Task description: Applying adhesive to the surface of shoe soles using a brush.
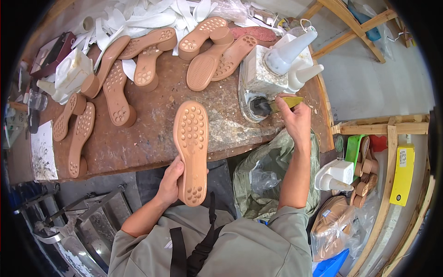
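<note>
My left hand (172, 179) is closed round the heel end of a tan shoe sole (191, 131), held upright in front of me with its dimpled face showing. My right hand (296, 117) pinches a flat brush by its yellow-green handle (290, 101). Its dark bristles (261, 106) rest at the mouth of a small round pot (251, 115) at the bench's right side. Just behind the pot stands a glue-stained white bottle (264, 69) with a cone nozzle. Whether the bristles touch anything inside the pot is hidden.
More tan heeled soles (117, 94) lie across the brown workbench (157, 104). White strips (152, 16) are heaped at the back. Another white bottle (74, 69) stands at left. Below the bench edge hang a green bag (249, 194) and, farther right, a nozzle bottle (337, 174).
</note>
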Action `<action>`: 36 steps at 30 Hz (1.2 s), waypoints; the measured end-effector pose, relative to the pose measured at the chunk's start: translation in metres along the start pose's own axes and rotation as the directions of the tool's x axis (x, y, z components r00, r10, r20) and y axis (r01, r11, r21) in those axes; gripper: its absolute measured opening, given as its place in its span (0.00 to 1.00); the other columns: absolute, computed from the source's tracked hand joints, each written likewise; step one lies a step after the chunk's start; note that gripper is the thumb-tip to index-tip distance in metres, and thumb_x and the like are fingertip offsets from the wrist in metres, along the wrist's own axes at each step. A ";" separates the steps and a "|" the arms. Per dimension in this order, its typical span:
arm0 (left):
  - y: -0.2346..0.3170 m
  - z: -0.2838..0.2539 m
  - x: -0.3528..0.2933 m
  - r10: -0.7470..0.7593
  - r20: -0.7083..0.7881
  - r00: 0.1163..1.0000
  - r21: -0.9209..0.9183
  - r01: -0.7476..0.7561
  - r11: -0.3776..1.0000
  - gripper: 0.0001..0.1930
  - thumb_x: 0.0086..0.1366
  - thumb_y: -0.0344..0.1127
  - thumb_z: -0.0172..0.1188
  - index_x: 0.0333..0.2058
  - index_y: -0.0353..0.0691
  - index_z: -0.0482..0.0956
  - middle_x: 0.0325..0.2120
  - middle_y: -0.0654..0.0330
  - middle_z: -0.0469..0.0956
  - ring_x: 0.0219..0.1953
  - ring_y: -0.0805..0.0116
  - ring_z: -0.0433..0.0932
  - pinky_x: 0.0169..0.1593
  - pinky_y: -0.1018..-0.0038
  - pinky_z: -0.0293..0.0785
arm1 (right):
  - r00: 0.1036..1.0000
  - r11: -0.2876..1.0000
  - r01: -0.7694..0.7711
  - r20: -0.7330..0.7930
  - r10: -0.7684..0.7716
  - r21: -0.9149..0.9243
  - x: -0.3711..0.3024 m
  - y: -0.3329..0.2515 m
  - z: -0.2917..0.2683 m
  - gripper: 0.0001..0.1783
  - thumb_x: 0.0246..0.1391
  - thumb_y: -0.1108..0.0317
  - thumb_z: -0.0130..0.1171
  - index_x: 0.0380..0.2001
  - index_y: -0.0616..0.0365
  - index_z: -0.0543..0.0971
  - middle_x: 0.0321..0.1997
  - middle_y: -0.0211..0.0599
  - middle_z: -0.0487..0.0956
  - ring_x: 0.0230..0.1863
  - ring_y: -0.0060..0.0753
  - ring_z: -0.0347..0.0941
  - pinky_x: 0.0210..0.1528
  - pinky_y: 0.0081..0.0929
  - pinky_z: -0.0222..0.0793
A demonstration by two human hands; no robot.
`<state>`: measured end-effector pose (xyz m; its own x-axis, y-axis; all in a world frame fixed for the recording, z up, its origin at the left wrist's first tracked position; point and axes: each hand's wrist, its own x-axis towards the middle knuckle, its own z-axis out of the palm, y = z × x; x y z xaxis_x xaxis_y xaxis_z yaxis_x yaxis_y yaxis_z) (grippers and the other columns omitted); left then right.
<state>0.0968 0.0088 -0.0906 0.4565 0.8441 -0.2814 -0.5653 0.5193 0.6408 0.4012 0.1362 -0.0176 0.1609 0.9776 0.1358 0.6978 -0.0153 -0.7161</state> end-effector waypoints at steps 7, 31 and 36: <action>0.013 0.004 0.017 0.042 -0.043 0.998 -0.002 -0.043 0.999 0.28 0.67 0.48 0.38 0.57 0.32 0.56 0.44 0.51 0.72 0.43 0.63 0.76 0.48 0.69 0.72 | 0.999 0.991 0.016 0.038 -0.011 -0.133 -0.007 0.004 -0.008 0.11 0.52 0.64 0.59 0.33 0.63 0.78 0.19 0.28 0.74 0.21 0.17 0.66 0.26 0.21 0.63; 0.053 0.055 -0.041 0.022 0.303 0.953 -0.072 0.000 0.997 0.36 0.65 0.53 0.43 0.61 0.29 0.49 0.49 0.48 0.68 0.46 0.62 0.74 0.50 0.70 0.70 | 0.979 0.650 0.195 -0.108 -0.172 0.734 -0.109 -0.138 0.024 0.09 0.52 0.76 0.59 0.36 0.69 0.76 0.23 0.35 0.77 0.18 0.17 0.68 0.20 0.12 0.62; 0.054 0.054 -0.052 0.016 0.351 0.936 -0.046 0.000 0.999 0.35 0.66 0.52 0.41 0.61 0.29 0.49 0.49 0.48 0.69 0.47 0.63 0.73 0.50 0.70 0.68 | 0.952 0.652 0.291 -0.146 -0.269 0.700 -0.107 -0.147 0.023 0.11 0.54 0.73 0.56 0.38 0.72 0.74 0.30 0.42 0.77 0.16 0.22 0.69 0.16 0.15 0.64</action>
<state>0.0796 -0.0143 -0.0029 0.6596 0.7516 -0.0019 -0.5965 0.5250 0.6071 0.2653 0.0385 0.0573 0.0669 0.9042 0.4217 0.0129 0.4219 -0.9066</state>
